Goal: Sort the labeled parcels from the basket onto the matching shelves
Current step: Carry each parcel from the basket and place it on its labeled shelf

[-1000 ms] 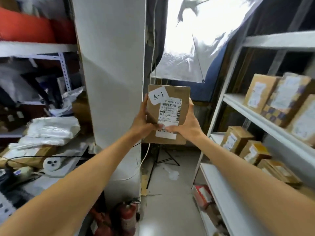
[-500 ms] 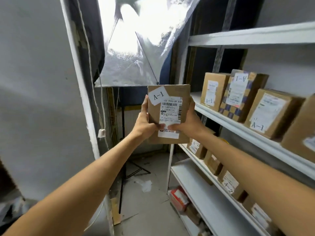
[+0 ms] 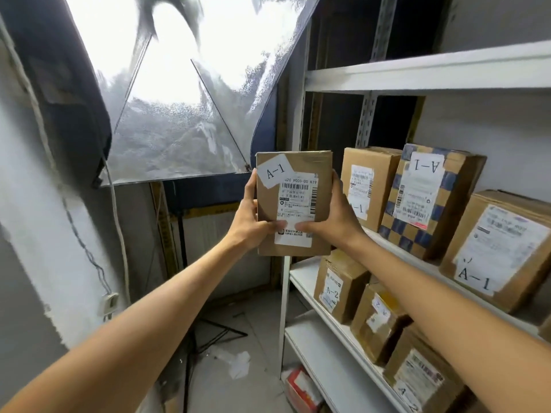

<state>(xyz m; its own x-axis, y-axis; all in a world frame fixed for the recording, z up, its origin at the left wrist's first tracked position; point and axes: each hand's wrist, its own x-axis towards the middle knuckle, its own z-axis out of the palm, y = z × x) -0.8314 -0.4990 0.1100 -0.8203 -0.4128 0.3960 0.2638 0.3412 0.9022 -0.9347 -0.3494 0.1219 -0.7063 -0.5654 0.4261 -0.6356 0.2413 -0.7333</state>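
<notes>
A flat brown parcel point(image 3: 293, 186) with an "A-1" sticker and a white shipping label is held upright in front of me, in mid air. My left hand point(image 3: 249, 219) grips its left edge and my right hand point(image 3: 332, 217) grips its right edge, thumbs on the label. It hangs just left of the white shelf unit, level with the shelf point(image 3: 393, 251) that carries three boxes marked A-1 point(image 3: 368, 186). The shelf below point(image 3: 301, 278) carries boxes marked A-2 point(image 3: 338, 286). No basket is in view.
A silver studio reflector umbrella point(image 3: 179, 108) on a black stand point(image 3: 208, 332) fills the upper left. A grey wall with cables runs down the left. The top shelf board point(image 3: 417, 74) spans above. A red and white packet point(image 3: 301, 389) lies on the floor by the shelf foot.
My view has swung right from the cluttered left rack and white pillar to the white shelf unit. The parcel stays in both hands, now close beside the A-1 shelf.
</notes>
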